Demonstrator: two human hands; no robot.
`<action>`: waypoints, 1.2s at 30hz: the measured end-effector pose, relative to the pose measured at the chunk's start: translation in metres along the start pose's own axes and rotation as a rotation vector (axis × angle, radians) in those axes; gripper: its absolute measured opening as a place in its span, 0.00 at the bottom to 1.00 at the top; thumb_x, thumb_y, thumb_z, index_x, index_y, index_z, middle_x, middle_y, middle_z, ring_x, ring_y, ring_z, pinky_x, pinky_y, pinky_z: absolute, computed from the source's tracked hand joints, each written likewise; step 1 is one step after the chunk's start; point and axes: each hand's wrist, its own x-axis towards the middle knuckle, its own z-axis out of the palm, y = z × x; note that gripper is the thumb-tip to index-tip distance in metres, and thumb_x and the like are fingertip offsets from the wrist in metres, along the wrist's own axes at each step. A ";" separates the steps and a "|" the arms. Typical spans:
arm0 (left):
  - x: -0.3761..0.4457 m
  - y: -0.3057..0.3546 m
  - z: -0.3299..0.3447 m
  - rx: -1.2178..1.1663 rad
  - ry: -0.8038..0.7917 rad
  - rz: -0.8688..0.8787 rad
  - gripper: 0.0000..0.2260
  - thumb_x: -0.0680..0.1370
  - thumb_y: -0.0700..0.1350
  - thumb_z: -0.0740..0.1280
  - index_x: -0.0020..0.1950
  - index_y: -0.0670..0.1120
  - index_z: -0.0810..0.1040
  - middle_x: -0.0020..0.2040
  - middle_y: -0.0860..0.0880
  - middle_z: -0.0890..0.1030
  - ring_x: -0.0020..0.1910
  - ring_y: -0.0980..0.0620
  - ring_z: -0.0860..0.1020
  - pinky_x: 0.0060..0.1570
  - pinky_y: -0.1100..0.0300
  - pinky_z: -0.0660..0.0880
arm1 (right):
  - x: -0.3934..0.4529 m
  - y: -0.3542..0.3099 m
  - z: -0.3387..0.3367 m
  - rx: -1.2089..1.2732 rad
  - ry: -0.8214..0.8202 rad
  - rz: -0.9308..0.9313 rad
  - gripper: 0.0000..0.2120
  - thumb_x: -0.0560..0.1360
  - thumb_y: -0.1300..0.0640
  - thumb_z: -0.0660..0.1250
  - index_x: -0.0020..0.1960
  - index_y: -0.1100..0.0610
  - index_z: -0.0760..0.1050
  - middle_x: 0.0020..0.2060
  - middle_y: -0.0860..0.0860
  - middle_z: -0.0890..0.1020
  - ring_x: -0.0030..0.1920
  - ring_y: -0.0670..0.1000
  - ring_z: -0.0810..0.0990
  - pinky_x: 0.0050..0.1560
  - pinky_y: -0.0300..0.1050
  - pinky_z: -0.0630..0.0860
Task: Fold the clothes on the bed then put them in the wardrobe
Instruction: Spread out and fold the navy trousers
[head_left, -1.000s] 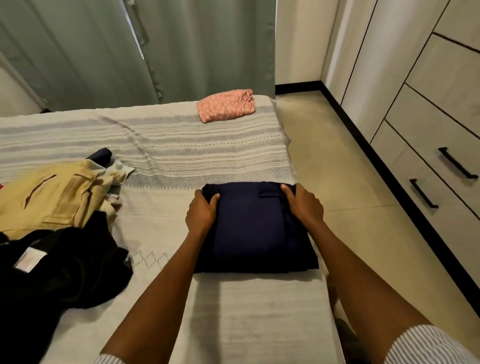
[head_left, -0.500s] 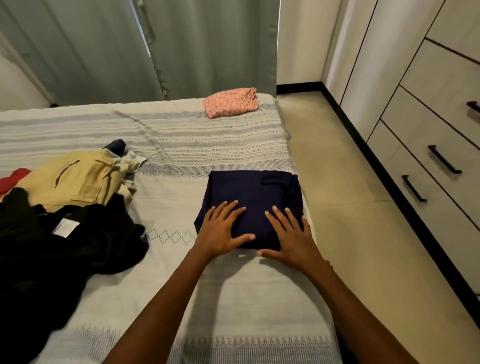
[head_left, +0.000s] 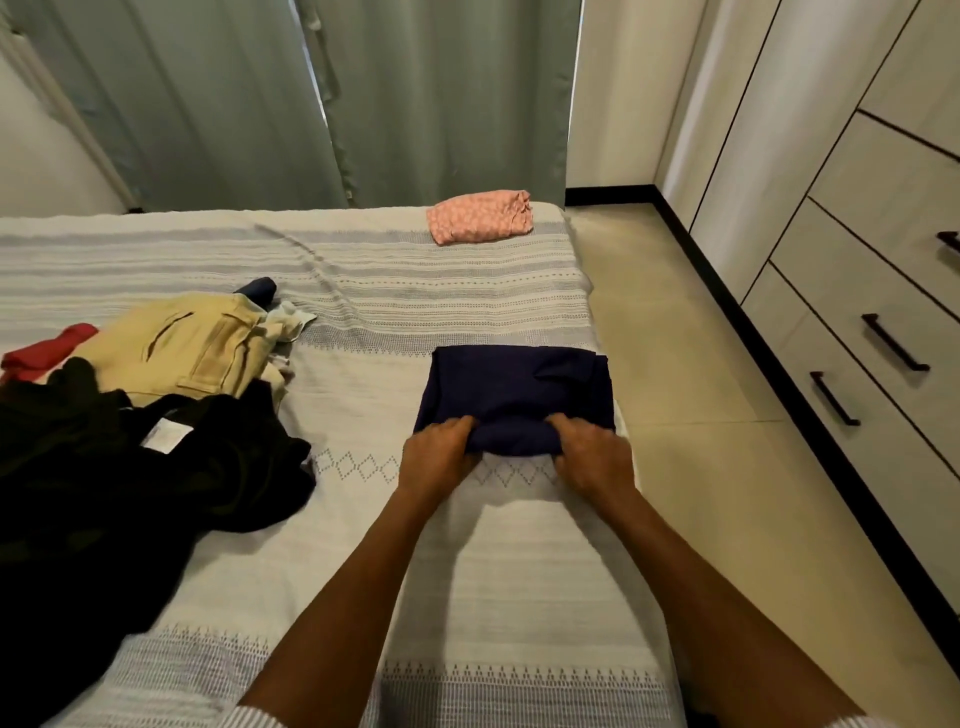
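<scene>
A folded navy garment (head_left: 519, 395) lies on the grey striped bedspread (head_left: 363, 322) near the bed's right edge. My left hand (head_left: 439, 457) grips its near left corner and my right hand (head_left: 592, 457) grips its near right corner, fingers curled under the fabric. A folded pink patterned garment (head_left: 480, 215) rests at the bed's far right corner. On the left sits an unfolded pile: beige trousers (head_left: 187, 353), black clothes (head_left: 119, 483), a red item (head_left: 47, 351) and a dark blue piece (head_left: 260, 291).
The wardrobe (head_left: 857, 249) with white drawers and black handles runs along the right wall. A strip of tiled floor (head_left: 691, 415) separates it from the bed. Grey-green curtains (head_left: 363, 104) hang behind the bed.
My hands went from gripping the garment's far edge, to pressing flat on its top, to curling around its near corners. The navy garment became a smaller square.
</scene>
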 end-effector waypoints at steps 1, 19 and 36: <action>0.018 -0.009 -0.008 -0.063 0.093 -0.033 0.17 0.75 0.52 0.66 0.64 0.52 0.75 0.57 0.49 0.81 0.53 0.41 0.80 0.46 0.51 0.75 | 0.026 -0.009 -0.012 0.036 0.069 0.003 0.22 0.76 0.54 0.64 0.69 0.46 0.70 0.59 0.52 0.81 0.54 0.61 0.82 0.49 0.52 0.78; 0.415 -0.233 -0.193 0.121 0.461 -0.275 0.13 0.78 0.44 0.63 0.61 0.54 0.79 0.50 0.49 0.85 0.49 0.41 0.79 0.50 0.50 0.69 | 0.539 -0.146 -0.166 0.209 0.072 -0.311 0.14 0.73 0.55 0.64 0.58 0.47 0.78 0.51 0.55 0.83 0.50 0.62 0.81 0.45 0.50 0.75; 0.441 -0.355 0.005 0.026 -0.405 -0.497 0.35 0.82 0.54 0.57 0.79 0.52 0.35 0.79 0.50 0.33 0.78 0.43 0.35 0.75 0.39 0.42 | 0.599 -0.196 0.085 0.058 -0.290 -0.464 0.37 0.83 0.42 0.53 0.80 0.50 0.33 0.79 0.51 0.33 0.79 0.59 0.34 0.78 0.61 0.42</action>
